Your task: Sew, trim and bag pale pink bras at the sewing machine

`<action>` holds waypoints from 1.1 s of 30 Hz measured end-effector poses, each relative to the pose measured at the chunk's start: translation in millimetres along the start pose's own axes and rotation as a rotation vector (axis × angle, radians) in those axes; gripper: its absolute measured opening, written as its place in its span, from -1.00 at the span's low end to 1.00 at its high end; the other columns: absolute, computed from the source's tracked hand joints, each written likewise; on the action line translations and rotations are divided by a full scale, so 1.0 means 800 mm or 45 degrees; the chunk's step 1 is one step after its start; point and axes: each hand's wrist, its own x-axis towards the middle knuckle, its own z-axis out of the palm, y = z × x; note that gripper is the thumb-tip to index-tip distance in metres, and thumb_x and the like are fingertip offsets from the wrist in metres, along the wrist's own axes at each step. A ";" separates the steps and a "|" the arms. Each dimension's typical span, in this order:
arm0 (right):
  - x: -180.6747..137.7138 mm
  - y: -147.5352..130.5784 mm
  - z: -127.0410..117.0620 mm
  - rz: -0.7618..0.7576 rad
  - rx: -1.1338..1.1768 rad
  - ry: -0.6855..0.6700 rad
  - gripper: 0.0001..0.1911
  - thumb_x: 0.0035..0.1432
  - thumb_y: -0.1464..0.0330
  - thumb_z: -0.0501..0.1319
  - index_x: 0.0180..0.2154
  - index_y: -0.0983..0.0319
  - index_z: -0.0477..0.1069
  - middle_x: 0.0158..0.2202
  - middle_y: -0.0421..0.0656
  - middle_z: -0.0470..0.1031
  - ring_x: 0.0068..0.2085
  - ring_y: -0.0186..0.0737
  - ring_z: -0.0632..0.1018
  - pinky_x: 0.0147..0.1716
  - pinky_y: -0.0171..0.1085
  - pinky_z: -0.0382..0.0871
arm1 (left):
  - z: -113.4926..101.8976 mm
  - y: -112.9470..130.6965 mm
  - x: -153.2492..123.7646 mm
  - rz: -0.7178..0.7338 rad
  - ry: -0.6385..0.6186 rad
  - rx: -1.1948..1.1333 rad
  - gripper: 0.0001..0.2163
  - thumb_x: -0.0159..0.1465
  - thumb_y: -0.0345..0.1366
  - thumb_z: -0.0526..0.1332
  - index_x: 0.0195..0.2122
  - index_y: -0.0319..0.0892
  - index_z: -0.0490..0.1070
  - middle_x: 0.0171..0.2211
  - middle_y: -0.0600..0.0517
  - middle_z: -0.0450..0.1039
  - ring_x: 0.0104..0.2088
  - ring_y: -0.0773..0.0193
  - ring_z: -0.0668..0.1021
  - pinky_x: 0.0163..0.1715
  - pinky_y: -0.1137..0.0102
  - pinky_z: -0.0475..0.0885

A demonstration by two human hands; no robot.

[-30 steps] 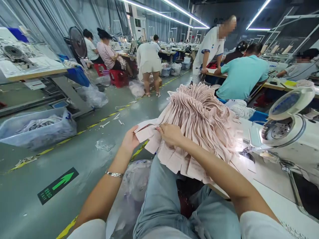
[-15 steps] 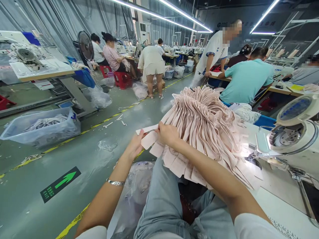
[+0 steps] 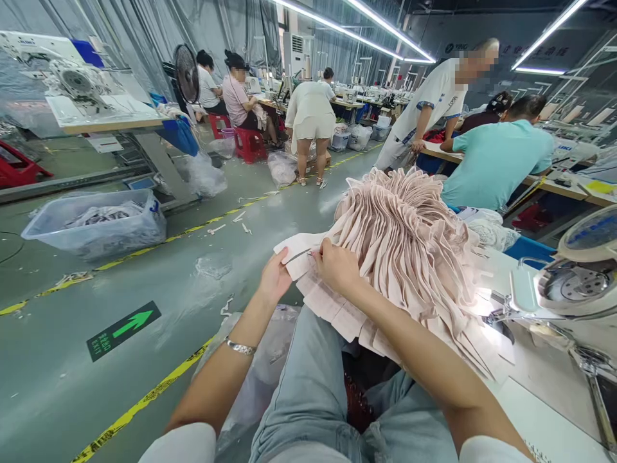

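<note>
A big fanned stack of pale pink fabric pieces [image 3: 409,244] lies over my lap and the table edge. My left hand [image 3: 274,278], a silver bracelet on its wrist, pinches the loose end of the top pink piece [image 3: 297,247] at the stack's left. My right hand [image 3: 337,265] is closed on the same piece just to the right, with small metal snips [image 3: 301,255] poking out between the two hands.
A white sewing machine [image 3: 578,283] stands on the table at right. A clear plastic bag [image 3: 270,366] sits on the floor by my knee. A clear bin [image 3: 96,225] stands left, past a yellow floor line. Several people work at tables behind.
The view has swung slightly left. Both hands stay at the stack's left end, and the top piece is now spread wider between them, with the snips showing.
</note>
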 end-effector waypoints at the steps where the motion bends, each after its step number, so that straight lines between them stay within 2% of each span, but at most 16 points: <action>1: 0.002 -0.001 0.001 -0.001 -0.005 0.002 -0.69 0.43 0.22 -0.04 0.00 0.29 0.29 -0.24 0.00 0.61 -0.21 0.02 0.63 -0.34 -0.20 0.34 | 0.001 -0.001 -0.001 0.001 0.007 -0.005 -0.90 0.28 -0.48 0.18 -0.24 -0.25 0.48 -0.34 -0.05 0.61 -0.34 0.21 0.64 -0.06 0.25 0.56; 4: 0.009 -0.002 0.005 -0.033 -0.017 -0.012 -0.69 0.43 0.23 -0.03 0.01 0.30 0.29 -0.26 0.00 0.61 -0.20 0.02 0.63 -0.33 -0.19 0.35 | 0.000 -0.005 -0.001 0.018 0.025 0.024 -0.90 0.27 -0.48 0.20 -0.23 -0.24 0.48 -0.33 -0.05 0.61 -0.34 0.21 0.63 -0.09 0.24 0.56; 7: 0.014 0.002 0.011 -0.065 -0.051 -0.012 -0.70 0.43 0.24 -0.02 0.02 0.29 0.29 -0.26 0.01 0.62 -0.20 0.02 0.63 -0.33 -0.20 0.34 | -0.008 -0.010 0.001 0.068 -0.035 0.141 -0.86 0.20 -0.42 0.30 -0.20 -0.24 0.49 -0.27 -0.08 0.61 -0.26 0.16 0.64 -0.11 0.25 0.55; 9: 0.014 0.008 0.013 -0.056 -0.072 -0.001 -0.70 0.43 0.23 -0.02 0.00 0.28 0.30 -0.24 0.03 0.62 -0.20 0.01 0.63 -0.34 -0.20 0.33 | -0.020 -0.014 0.003 0.125 -0.088 0.339 -0.73 0.06 -0.41 0.41 -0.19 -0.24 0.51 -0.25 -0.08 0.62 -0.21 0.13 0.63 -0.12 0.29 0.53; 11: 0.012 0.015 0.012 -0.023 -0.079 0.009 -0.70 0.43 0.21 -0.02 -0.03 0.27 0.31 -0.24 0.02 0.62 -0.21 0.00 0.63 -0.34 -0.21 0.31 | -0.033 -0.018 0.006 0.149 -0.106 0.546 -0.62 -0.14 -0.48 0.50 -0.25 -0.27 0.54 -0.35 -0.05 0.61 -0.23 0.11 0.62 -0.16 0.32 0.52; 13: 0.006 0.021 0.010 -0.002 -0.070 0.021 -0.70 0.43 0.20 -0.03 -0.04 0.26 0.31 -0.25 -0.01 0.62 -0.21 -0.01 0.63 -0.34 -0.21 0.29 | -0.043 -0.022 0.009 0.153 -0.090 0.635 -0.61 -0.25 -0.52 0.51 -0.34 -0.30 0.55 -0.45 -0.02 0.58 -0.28 0.09 0.62 -0.19 0.32 0.51; 15: -0.001 0.023 0.006 -0.009 -0.047 0.040 -0.70 0.43 0.19 -0.02 -0.04 0.25 0.31 -0.24 -0.03 0.62 -0.22 -0.03 0.62 -0.34 -0.23 0.27 | -0.044 -0.024 0.012 0.186 -0.052 0.587 -0.68 -0.18 -0.47 0.48 -0.35 -0.29 0.54 -0.42 -0.03 0.60 -0.28 0.11 0.62 -0.15 0.31 0.50; 18: -0.010 0.023 0.002 -0.022 -0.024 0.064 -0.71 0.42 0.18 0.00 -0.06 0.25 0.31 -0.25 -0.05 0.62 -0.25 -0.04 0.62 -0.39 -0.25 0.23 | -0.029 -0.022 0.010 0.226 -0.023 0.376 -0.76 0.04 -0.40 0.36 -0.23 -0.23 0.51 -0.26 -0.05 0.62 -0.22 0.15 0.63 -0.08 0.28 0.51; 23: -0.016 0.017 0.002 -0.030 -0.024 0.052 -0.71 0.41 0.20 -0.01 -0.06 0.25 0.31 -0.23 -0.05 0.62 -0.26 -0.03 0.61 -0.41 -0.25 0.21 | 0.003 -0.016 -0.004 0.116 -0.091 -0.023 -0.76 0.17 -0.49 0.24 -0.13 -0.21 0.47 -0.25 -0.05 0.62 -0.24 0.15 0.64 -0.08 0.21 0.55; 27: -0.014 0.011 0.000 -0.012 -0.017 0.090 -0.70 0.43 0.19 -0.04 -0.07 0.24 0.31 -0.24 -0.07 0.61 -0.29 -0.04 0.61 -0.43 -0.25 0.21 | 0.009 -0.017 -0.011 0.130 -0.129 -0.038 -0.73 0.22 -0.48 0.24 -0.05 -0.17 0.44 -0.27 -0.01 0.62 -0.31 0.23 0.64 -0.10 0.27 0.55; 30: -0.012 0.008 -0.001 -0.004 -0.050 0.090 -0.70 0.43 0.19 -0.06 -0.07 0.24 0.31 -0.25 -0.06 0.61 -0.29 -0.03 0.61 -0.43 -0.24 0.22 | 0.010 -0.018 -0.011 0.141 -0.134 -0.017 -0.76 0.23 -0.46 0.26 -0.07 -0.16 0.43 -0.31 0.02 0.61 -0.36 0.27 0.63 -0.14 0.32 0.56; 33: -0.011 0.008 -0.001 -0.009 -0.089 0.056 -0.69 0.42 0.19 -0.05 -0.06 0.25 0.31 -0.29 -0.05 0.61 -0.28 0.00 0.62 -0.42 -0.24 0.24 | 0.012 -0.018 -0.012 0.139 -0.169 -0.014 -0.76 0.22 -0.44 0.29 -0.09 -0.14 0.41 -0.30 0.02 0.62 -0.34 0.24 0.65 -0.11 0.28 0.56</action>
